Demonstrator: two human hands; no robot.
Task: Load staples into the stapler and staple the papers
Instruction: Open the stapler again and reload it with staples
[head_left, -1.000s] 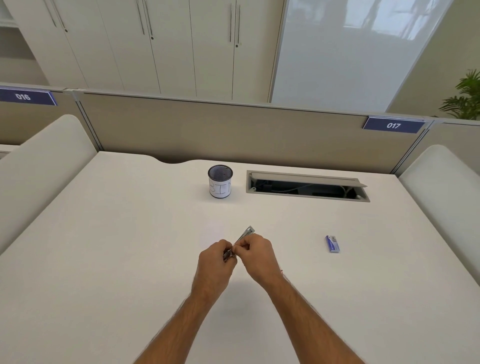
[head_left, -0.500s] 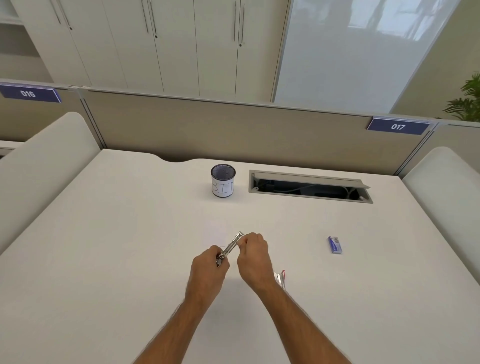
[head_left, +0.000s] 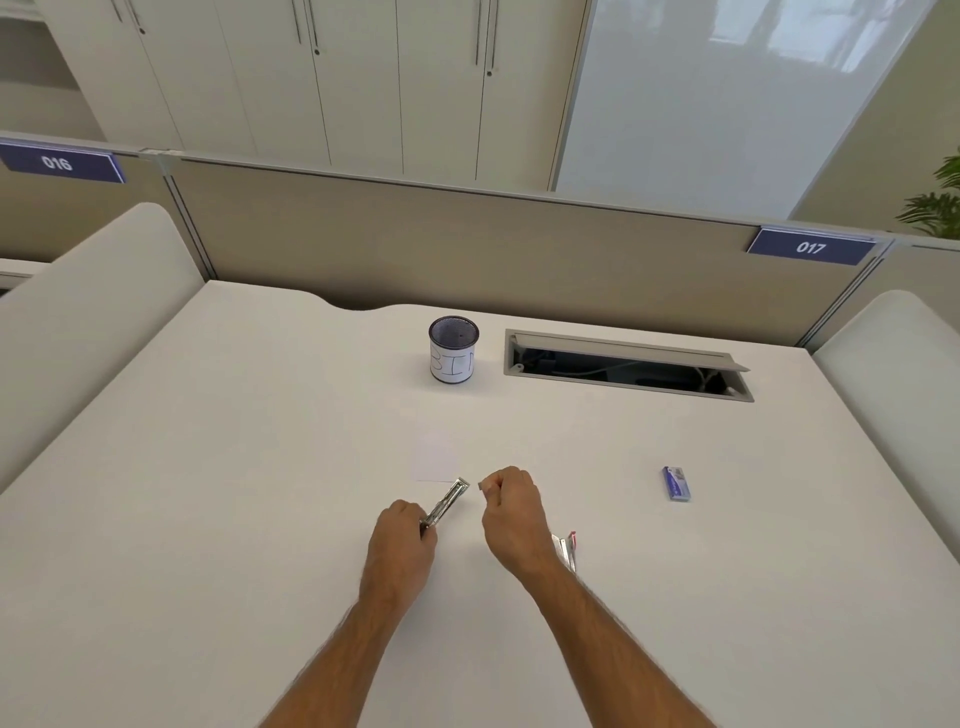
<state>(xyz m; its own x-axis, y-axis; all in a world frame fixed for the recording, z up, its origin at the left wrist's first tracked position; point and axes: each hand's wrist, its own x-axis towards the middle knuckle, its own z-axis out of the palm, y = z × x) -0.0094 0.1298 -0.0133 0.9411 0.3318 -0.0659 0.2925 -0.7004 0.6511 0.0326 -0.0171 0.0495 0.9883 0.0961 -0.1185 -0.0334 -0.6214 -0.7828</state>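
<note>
My left hand (head_left: 400, 540) grips the rear end of a slim metal stapler (head_left: 445, 505), whose open channel points up and to the right over the white desk (head_left: 208, 519). My right hand (head_left: 511, 501) hovers just right of the stapler's tip, fingers pinched on a small grey piece that looks like a staple strip (head_left: 481, 487). A gap separates the strip from the stapler. A small white paper (head_left: 436, 457) lies flat just beyond the stapler. The blue staple box (head_left: 676, 483) rests on the desk to the right.
A silver and red item (head_left: 567, 550) lies partly hidden behind my right wrist. A cup labelled BIN (head_left: 453, 352) stands further back. Right of it is an open cable hatch (head_left: 623, 366). A beige partition (head_left: 467, 244) closes the desk's far edge.
A second ago both hands were together on the stapler. My right hand has pulled away to the right, and the stapler's metal channel now shows in my left hand.
</note>
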